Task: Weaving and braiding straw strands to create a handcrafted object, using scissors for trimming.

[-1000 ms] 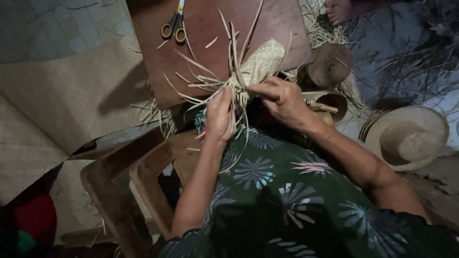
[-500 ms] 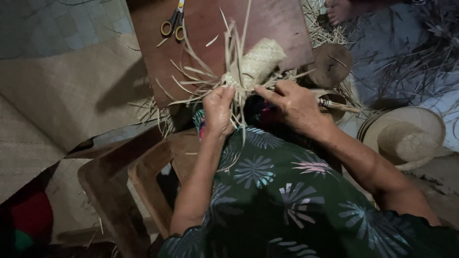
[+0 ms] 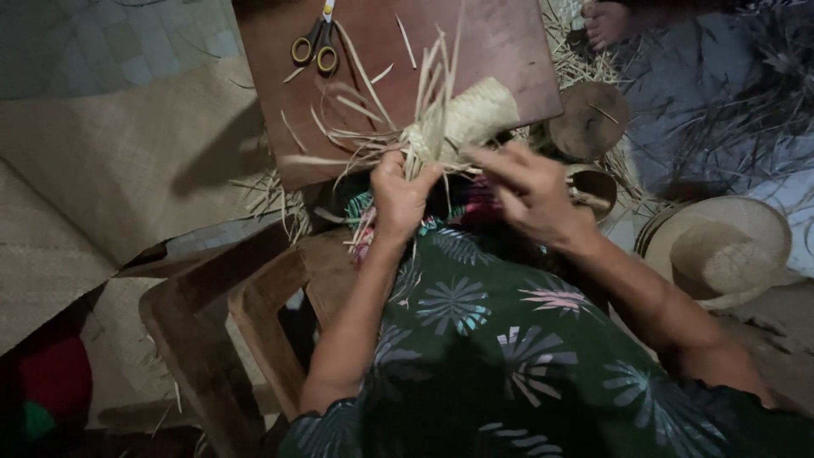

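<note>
The left hand [image 3: 400, 193] has its fingers closed around the pale woven straw piece [image 3: 462, 123] where loose strips fan out, holding it over the near edge of the reddish-brown wooden bench [image 3: 509, 51]. The right hand [image 3: 534, 193], fingers spread open, hovers just beside it. Yellow-handled scissors [image 3: 315, 47] lie on the bench, well apart.

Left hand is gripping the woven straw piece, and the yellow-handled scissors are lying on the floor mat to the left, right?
Not quite: the head view shows the scissors lying on the brown wooden board, not the mat. The left hand does grip the woven straw piece.
</note>
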